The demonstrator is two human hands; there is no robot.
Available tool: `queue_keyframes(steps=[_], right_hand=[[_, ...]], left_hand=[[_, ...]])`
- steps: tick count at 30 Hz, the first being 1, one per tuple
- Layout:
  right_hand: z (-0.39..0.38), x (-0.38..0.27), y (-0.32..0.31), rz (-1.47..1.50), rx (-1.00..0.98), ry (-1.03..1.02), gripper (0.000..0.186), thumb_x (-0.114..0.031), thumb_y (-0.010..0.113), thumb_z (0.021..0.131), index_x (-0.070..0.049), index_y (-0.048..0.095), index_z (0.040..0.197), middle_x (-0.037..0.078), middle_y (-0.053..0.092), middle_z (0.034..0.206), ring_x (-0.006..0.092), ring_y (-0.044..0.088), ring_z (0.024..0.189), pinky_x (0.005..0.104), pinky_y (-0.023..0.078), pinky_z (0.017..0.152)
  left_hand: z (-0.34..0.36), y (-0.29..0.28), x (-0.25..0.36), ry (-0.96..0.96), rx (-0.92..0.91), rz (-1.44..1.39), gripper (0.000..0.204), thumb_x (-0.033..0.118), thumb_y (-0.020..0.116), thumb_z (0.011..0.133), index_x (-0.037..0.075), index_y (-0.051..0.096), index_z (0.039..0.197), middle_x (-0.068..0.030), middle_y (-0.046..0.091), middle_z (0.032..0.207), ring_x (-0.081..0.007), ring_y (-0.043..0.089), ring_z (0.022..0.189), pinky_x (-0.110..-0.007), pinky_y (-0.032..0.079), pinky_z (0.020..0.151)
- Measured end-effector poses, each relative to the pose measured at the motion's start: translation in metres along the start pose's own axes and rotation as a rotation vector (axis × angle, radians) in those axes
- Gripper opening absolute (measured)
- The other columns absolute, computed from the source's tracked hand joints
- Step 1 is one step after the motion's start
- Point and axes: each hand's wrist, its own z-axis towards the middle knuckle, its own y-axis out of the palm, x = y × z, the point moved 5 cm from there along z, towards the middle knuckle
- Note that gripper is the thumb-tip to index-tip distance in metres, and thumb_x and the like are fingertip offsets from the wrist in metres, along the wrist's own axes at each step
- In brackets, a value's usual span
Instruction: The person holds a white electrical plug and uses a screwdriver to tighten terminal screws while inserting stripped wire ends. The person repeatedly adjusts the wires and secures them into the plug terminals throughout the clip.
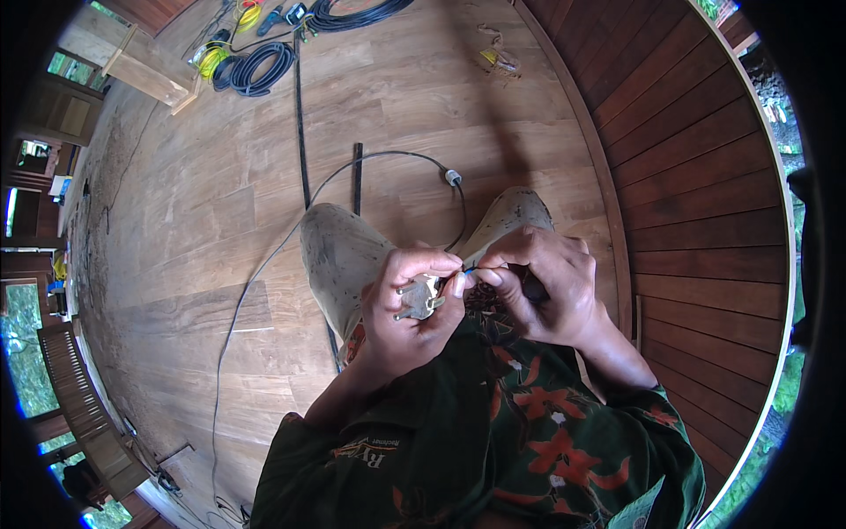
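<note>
My left hand (414, 304) is closed around a pale two-pin plug body (421, 300), its metal pins pointing left. My right hand (546, 282) pinches a thin wire with a blue part (469, 272) beside the plug, close to my left fingertips; the finer detail there is too small to tell. A dark cable (461, 216) runs down toward my hands and passes through a white cylindrical fitting (453, 177) lying between my knees. The rest of that cable loops across the floor to the lower left.
Wooden flooring (220, 176) surrounds me, with dark strips (357, 172) lying on it. Coiled black cable (256, 72), yellow cable (211, 63) and a tool (269, 19) lie at the far left, near a wooden post (150, 66). A dark plank wall (687, 220) curves along the right. A wooden chair (84, 397) stands lower left.
</note>
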Motion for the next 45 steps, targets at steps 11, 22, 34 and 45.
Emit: queue_keyframes(steps=[11,22,34,45], right_hand=[[-0.003,0.0,0.002,0.019,0.059,-0.047,0.018,0.003,0.08,0.082,0.002,0.072,0.098,0.011,0.074,0.087,0.0243,0.073,0.071,0.0331,0.057,0.061],[-0.002,0.0,0.001,0.013,0.056,-0.1,0.018,0.006,0.077,0.081,0.003,0.073,0.098,0.012,0.074,0.087,0.025,0.071,0.067,0.0342,0.056,0.059],[-0.008,0.0,-0.002,-0.167,0.058,-0.191,0.019,0.008,0.075,0.081,0.001,0.069,0.098,0.01,0.073,0.081,0.0202,0.07,0.063,0.0309,0.053,0.052],[-0.016,-0.003,0.001,-0.167,0.151,-0.023,0.019,-0.003,0.078,0.083,0.002,0.073,0.102,0.011,0.073,0.081,0.02,0.07,0.062,0.0305,0.055,0.057]], left_hand=[[0.002,0.002,0.005,0.035,-0.084,0.032,0.025,-0.01,0.064,0.094,-0.002,0.051,0.115,-0.016,0.064,0.098,-0.0164,0.069,0.086,-0.028,0.057,0.078],[0.004,0.004,0.007,0.049,-0.068,-0.008,0.024,-0.011,0.063,0.095,-0.001,0.05,0.112,-0.0143,0.065,0.093,-0.0155,0.068,0.083,-0.028,0.056,0.077],[0.002,0.005,0.006,0.005,-0.043,0.007,0.025,-0.009,0.064,0.095,0.0,0.048,0.111,-0.0136,0.065,0.09,-0.0141,0.067,0.081,-0.027,0.055,0.075],[-0.003,0.01,0.001,-0.073,-0.003,-0.019,0.022,-0.007,0.069,0.093,0.001,0.054,0.107,-0.0092,0.069,0.091,-0.0116,0.072,0.084,-0.025,0.058,0.075]])
